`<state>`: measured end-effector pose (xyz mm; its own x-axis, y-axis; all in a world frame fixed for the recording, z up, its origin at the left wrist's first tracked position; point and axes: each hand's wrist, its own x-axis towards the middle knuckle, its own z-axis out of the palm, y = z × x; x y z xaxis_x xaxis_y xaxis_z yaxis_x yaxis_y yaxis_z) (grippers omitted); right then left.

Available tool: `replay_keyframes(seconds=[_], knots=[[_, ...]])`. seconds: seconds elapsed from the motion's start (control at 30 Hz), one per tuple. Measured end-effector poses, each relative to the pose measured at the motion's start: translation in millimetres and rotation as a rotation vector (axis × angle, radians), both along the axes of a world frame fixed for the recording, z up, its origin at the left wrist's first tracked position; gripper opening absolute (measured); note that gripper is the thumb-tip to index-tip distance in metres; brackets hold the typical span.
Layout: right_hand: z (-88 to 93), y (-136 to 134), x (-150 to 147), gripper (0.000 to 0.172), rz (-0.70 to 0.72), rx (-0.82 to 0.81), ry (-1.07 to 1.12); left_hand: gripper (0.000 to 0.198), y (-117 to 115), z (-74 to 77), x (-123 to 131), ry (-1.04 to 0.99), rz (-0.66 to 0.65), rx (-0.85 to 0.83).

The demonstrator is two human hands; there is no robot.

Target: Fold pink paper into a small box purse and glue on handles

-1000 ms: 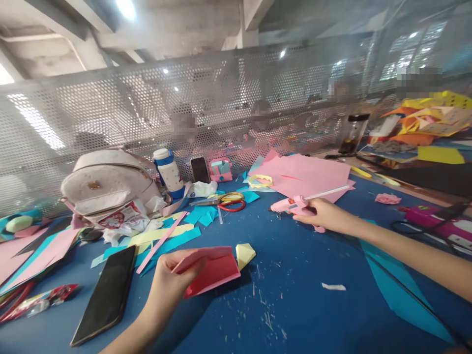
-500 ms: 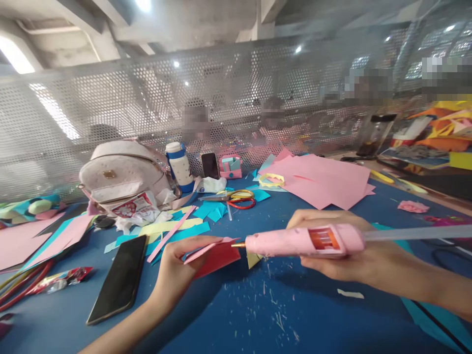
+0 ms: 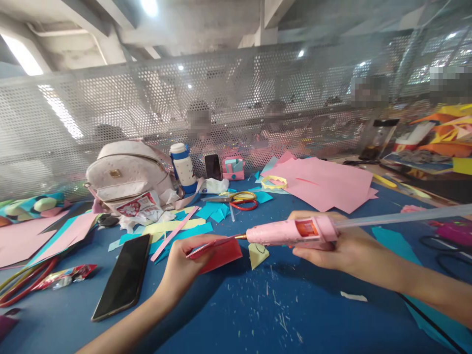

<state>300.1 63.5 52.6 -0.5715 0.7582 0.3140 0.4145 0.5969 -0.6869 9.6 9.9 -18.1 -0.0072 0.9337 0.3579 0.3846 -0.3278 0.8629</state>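
Observation:
My left hand [image 3: 183, 263] pinches a folded piece of red and pink paper [image 3: 223, 256] above the blue table. Its fingers are closed on the paper's left end. My right hand [image 3: 332, 250] is wrapped round a pink hot glue gun [image 3: 273, 233], with a long clear glue stick [image 3: 405, 216] out of its back. The gun's metal nozzle [image 3: 241, 236] is at the paper's upper right edge; whether it touches cannot be seen. Just below the nozzle, a pale yellow paper scrap [image 3: 258, 255] lies on the table.
A black phone [image 3: 123, 275] lies left of my left arm. Behind are scissors [image 3: 243, 200], paper strips [image 3: 177, 231], a backpack [image 3: 127, 172] and a bottle [image 3: 183, 169]. Pink sheets [image 3: 324, 184] spread at back right. A black cord [image 3: 431, 317] runs under my right arm.
The glue gun has swung, its back end now higher and its nozzle tilted slightly down at the paper's edge. The folded paper has turned slightly. The view has shifted a little.

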Motion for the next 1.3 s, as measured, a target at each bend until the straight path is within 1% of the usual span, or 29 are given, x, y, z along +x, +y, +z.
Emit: replay_keyframes(seconds=[0.13,0.27,0.33,0.47,0.63,0.83,0.97,1.1,1.2,1.3], knots=[[7.1,-3,-8,0.022,0.143,-0.110,0.027,0.022,-2,-0.2,2,-0.006,0.031,-0.012],[13.6,-4,-17,0.025,0.206,-0.115,0.010,0.018,-3,1.0,2,-0.006,0.019,-0.015],[14.6,-5,-19,0.025,0.208,-0.104,-0.002,0.019,-3,1.9,2,-0.001,0.014,-0.004],[12.6,-5,-20,0.020,0.217,-0.135,-0.022,0.021,-3,3.3,3,0.013,0.019,0.006],[9.8,-4,-20,0.025,0.193,-0.093,0.012,0.020,-5,5.0,4,0.007,-0.013,-0.006],[14.6,-7,-24,0.022,0.208,-0.134,-0.016,0.021,-5,7.9,4,0.007,-0.010,0.007],[13.8,-6,-25,0.022,0.203,-0.135,-0.017,0.021,-6,7.2,4,-0.011,-0.007,0.000],[10.4,-4,-23,0.025,0.203,-0.116,-0.030,0.020,-6,7.1,5,-0.008,-0.005,-0.007],[4.6,-2,-20,0.028,0.165,-0.116,-0.022,0.021,-6,7.9,5,-0.023,-0.023,-0.002],[-1.1,-1,-19,0.029,0.128,-0.150,-0.012,0.022,-5,8.1,5,-0.037,-0.042,-0.002]])
